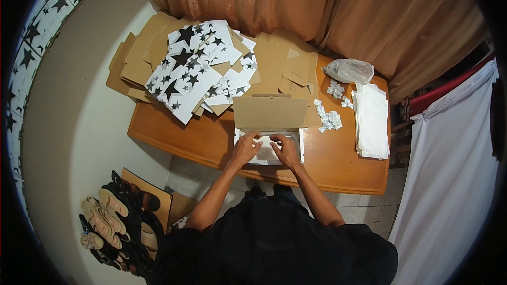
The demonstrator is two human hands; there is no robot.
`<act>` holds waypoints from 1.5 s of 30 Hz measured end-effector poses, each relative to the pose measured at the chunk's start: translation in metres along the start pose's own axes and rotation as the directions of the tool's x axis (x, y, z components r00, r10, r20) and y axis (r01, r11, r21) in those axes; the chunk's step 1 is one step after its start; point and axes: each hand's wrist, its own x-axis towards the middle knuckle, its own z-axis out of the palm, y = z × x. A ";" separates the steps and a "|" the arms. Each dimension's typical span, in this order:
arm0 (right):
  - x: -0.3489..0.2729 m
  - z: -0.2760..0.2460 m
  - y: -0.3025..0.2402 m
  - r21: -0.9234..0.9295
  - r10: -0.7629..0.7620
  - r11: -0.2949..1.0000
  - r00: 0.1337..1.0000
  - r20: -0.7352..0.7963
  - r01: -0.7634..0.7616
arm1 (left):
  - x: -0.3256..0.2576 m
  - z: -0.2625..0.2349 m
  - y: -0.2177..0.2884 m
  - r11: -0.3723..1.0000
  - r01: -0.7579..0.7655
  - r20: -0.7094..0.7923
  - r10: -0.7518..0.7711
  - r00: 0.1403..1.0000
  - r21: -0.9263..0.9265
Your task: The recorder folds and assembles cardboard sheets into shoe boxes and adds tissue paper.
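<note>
An open cardboard box (pixel 302 154) sits at the table's front edge, white on its walls, with its brown lid (pixel 270 112) raised at the back. White, paper-like material (pixel 268 153) lies inside it; I cannot make out exactly what it is. Over the left part of the box is my left hand (pixel 246 149), its fingers bent and the thumb apart from them. My right hand (pixel 285 151) mirrors it on the right side, also with curved, parted fingers. Both hands are at the white material, and nothing shows gripped in either. Their fingertips point toward each other.
Flattened star-printed cardboard sheets (pixel 190 68) and brown ones (pixel 288 60) pile up at the back left of the wooden table (pixel 338 171). To the right are small paper packets (pixel 330 120), a clear plastic bag (pixel 348 70) and stacked white sheets (pixel 372 121). Shoes (pixel 105 216) stand lower left.
</note>
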 end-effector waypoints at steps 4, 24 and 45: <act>0.028 -0.024 -0.026 -0.167 -0.092 0.983 0.991 -0.101 0.074 | 0.045 -0.031 0.032 0.977 -0.139 -0.103 0.157 0.982 0.159; 0.062 -0.045 -0.056 -0.665 -0.341 0.736 0.919 -0.198 0.130 | 0.070 -0.044 0.066 0.788 -0.314 -0.024 0.383 0.923 0.530; -0.069 -0.018 -0.016 -0.551 -0.329 0.795 0.943 -0.045 0.251 | -0.050 -0.004 0.016 0.788 -0.434 0.225 0.371 0.901 0.436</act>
